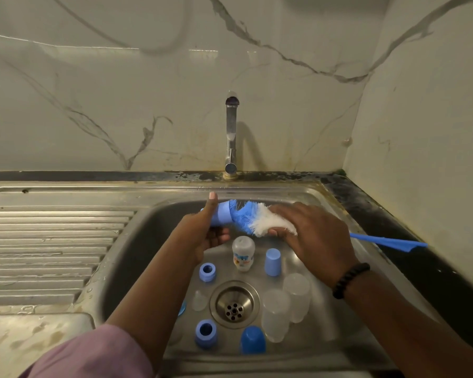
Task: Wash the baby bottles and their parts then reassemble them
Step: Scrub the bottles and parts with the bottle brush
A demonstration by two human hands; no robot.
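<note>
So we're at the stainless steel sink [336,203] with the chrome tap [231,137] shut off, no water running that we can see. Standing on the basin floor around the drain: two frosted clear bottle bodies [286,309] upside down, a small printed white bottle [243,253], two blue caps [272,261] and two blue screw rings [206,334]. We're mid-scrub: our left hand [202,233] is wrapped around a light blue ring piece [221,215], and our right hand [311,236] is gripping the blue-and-white bristle bottle brush [253,221] right at the bristles, long blue handle sticking out over the counter. Looks like the brush head is working into that ring. Next up is probably a rinse, so the tap needs opening, then grab another piece.
</note>
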